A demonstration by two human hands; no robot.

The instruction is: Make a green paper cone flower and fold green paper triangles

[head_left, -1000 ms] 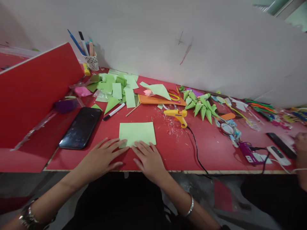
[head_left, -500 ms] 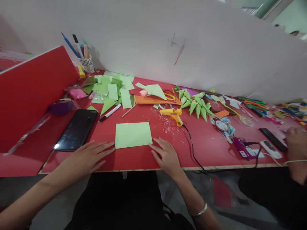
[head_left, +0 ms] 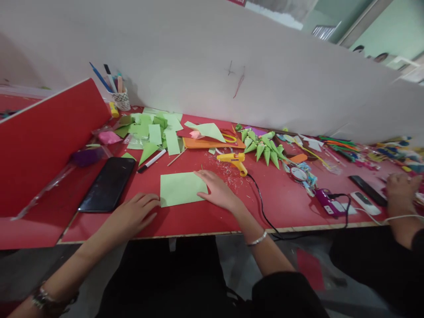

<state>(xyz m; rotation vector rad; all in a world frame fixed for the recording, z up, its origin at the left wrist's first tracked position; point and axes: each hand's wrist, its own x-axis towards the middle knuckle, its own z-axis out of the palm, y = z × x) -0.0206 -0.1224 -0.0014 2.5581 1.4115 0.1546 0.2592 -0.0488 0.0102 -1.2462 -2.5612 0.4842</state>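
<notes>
A light green sheet of paper (head_left: 180, 190) lies flat on the red table in front of me. My left hand (head_left: 141, 212) rests at its left edge, fingers stretched out and fingertips by the lower left corner. Across the sheet's right side lies my right hand (head_left: 213, 190), fingers extended over the upper right part and thumb apart on the paper. Neither hand grips anything. A yellow glue gun (head_left: 233, 162) lies just beyond my right hand, and a black phone (head_left: 108, 184) is to the left of my left hand.
Green paper pieces (head_left: 155, 132), a marker (head_left: 151, 161) and an orange pad (head_left: 205, 143) lie behind the sheet. Green paper cones (head_left: 265, 148) sit to the right. A purple power strip (head_left: 327, 202) has cables. Another person's hand (head_left: 402, 190) is at far right; a red board (head_left: 53, 145) stands left.
My right hand has moved up and left, from the sheet's lower right corner onto its upper right part. My left hand stays by the left edge. The camera view has shifted slightly.
</notes>
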